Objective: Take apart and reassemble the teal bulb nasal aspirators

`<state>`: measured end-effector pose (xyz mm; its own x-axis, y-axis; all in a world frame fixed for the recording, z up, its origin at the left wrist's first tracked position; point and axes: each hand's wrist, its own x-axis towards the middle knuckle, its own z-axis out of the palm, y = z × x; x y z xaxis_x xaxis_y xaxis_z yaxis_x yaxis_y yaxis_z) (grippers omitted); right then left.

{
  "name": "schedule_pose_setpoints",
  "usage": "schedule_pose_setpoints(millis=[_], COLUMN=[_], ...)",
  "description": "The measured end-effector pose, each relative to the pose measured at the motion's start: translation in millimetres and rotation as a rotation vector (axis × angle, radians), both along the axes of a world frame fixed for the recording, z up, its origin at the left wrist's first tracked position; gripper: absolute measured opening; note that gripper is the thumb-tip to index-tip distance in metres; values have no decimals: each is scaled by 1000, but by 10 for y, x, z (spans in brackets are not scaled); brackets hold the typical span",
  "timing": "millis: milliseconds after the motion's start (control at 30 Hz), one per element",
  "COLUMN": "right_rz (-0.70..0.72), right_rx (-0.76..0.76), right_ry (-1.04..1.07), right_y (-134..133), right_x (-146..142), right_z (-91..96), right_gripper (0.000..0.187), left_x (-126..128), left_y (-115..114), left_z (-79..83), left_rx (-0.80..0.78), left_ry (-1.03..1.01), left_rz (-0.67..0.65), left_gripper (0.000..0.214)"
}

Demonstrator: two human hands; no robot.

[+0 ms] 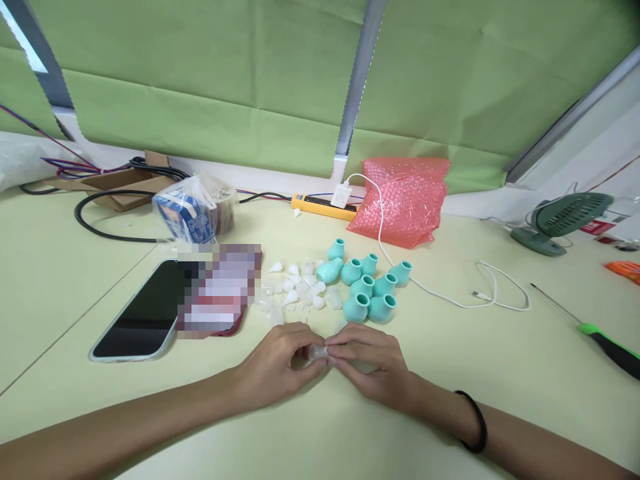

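Between both hands is a small clear plastic tube [317, 352], held low over the table. My left hand [280, 360] is closed around its left side, thumb and fingers pinching it. The fingertips of my right hand [373, 363] press together at its right end; whether they hold a second small part is hidden. Just beyond my hands lies a loose cluster of white cone-shaped tips [291, 297] and short clear tubes [334, 298]. To the right of that cluster stand several turquoise rubber bulbs [356, 307], most with their open necks up; one turquoise bulb [330, 270] lies on its side.
Two phones lie at left, one dark-screened [140, 313], one red-edged [220, 293]. Behind are a plastic-wrapped blue pack [185, 217], a yellow power strip [320, 206] and pink bubble wrap [405, 203]. At right are a white cable [450, 301], a screwdriver [607, 350] and a green fan [565, 217].
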<state>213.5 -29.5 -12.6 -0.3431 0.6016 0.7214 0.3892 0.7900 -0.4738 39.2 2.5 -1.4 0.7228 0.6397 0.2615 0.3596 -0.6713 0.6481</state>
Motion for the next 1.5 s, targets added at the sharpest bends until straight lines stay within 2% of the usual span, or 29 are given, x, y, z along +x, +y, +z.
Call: schedule_pose_setpoints(millis=[367,500,700,833,1000,1167,1233,1367,1500], right_rz=[19,-14,-73,-130,-45,-34,-25,106,21], right_rx=[-25,-63,1,14,84,212,207,15,129], right_ry=[-68,-129,-272,-204,-277,-148,-227,-601,-511], right_y=[-26,-57,-100,-124,-169,-220,-239,-263,-279], right_x=[-5,-10,3,45,164,221,199,132,128], right_z=[16,34,17,81,237,329,320,259,233], right_gripper=[29,28,33,46,60,58,60,62,66], left_x=[11,-10,-31,-12,-4,-16,-15,-8,-12], left_y=[13,3,-10,-7,-4,-5,-2,6,10], left_z=[6,8,-11,-10,13,27,14,-17,-27], left_rx=[-35,-22,22,32,63,53,60,96,120], left_ry=[20,19,20,72,125,166,156,137,174], left_rz=[19,6,27,25,-19,-49,-49,-54,-67], left_gripper=[15,16,15,19,22,21,21,26,24])
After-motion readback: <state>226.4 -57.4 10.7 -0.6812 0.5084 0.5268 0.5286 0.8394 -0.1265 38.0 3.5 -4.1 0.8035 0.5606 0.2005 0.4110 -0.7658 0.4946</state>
